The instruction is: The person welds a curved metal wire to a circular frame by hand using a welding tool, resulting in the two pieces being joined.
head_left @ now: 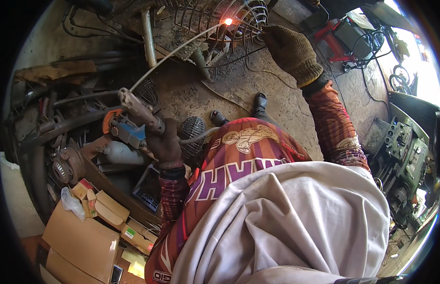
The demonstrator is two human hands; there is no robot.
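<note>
My left hand [165, 146], in a dark glove, is closed around a welding electrode holder [143, 111]. A long pale electrode [175, 51] runs from its jaws up to a metal cage of curved bars [201, 19] on the work table. At the electrode's far end a bright orange-white glow [228, 21] touches or nearly touches the bars. My right hand [293, 54], in a tan knitted glove, pinches a thin metal rod [248, 26] leading toward the glow. Whether this rod is joined to the cage I cannot tell.
On the left lie scrap metal, a blue and orange tool [127, 132], a grey cylinder [118, 153] and cardboard boxes [80, 236]. A dark wire basket [193, 135] stands near my feet. Cables [224, 97] cross the floor. A green machine [402, 151] stands at right.
</note>
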